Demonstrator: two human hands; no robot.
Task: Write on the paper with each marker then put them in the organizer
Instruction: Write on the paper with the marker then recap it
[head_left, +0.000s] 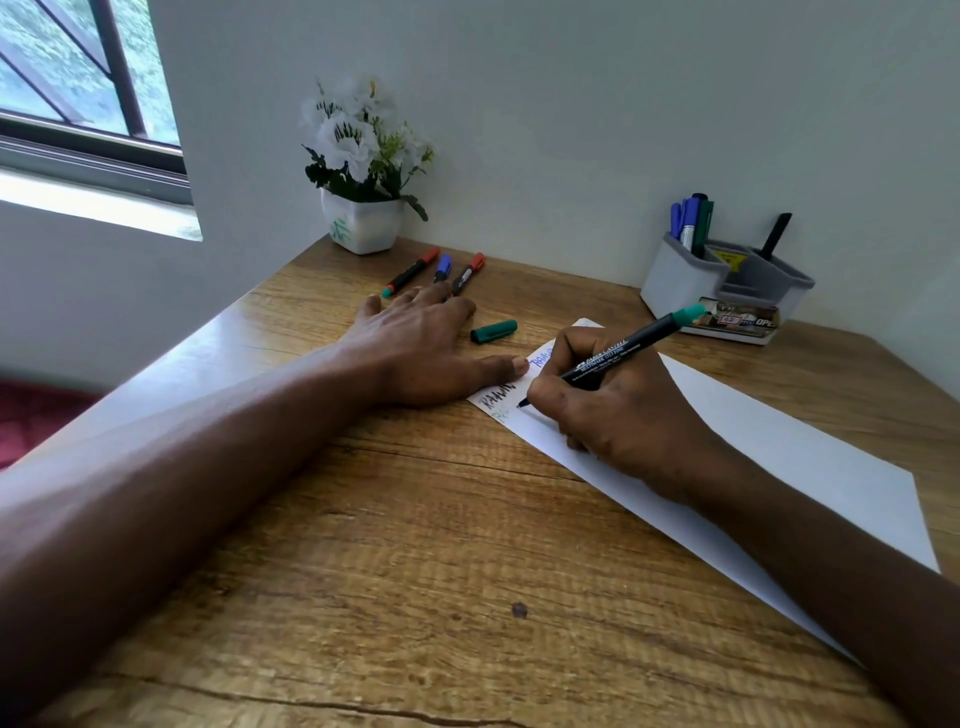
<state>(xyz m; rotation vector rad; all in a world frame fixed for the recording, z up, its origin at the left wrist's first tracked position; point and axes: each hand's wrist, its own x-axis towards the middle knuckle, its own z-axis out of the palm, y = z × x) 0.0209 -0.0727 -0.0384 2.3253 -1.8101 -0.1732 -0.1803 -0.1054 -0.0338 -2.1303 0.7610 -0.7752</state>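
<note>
Right hand (618, 410) curled tight round a black marker (613, 358) with a green end, tip down at the left corner of the white paper (779, 441), forearm laid across the sheet. Left hand (415, 348) flat on the wooden table (415, 545), fingers straight and spread, thumb pressing the paper's edge, gripping nothing. Green cap (493, 331) loose on the table just beside the left hand. Beyond the fingertips, three capped markers (443, 266), the middle one partly hidden. Grey organizer (675, 280) at back right, several markers standing in it. Handwriting near the tip too small to read in full.
</note>
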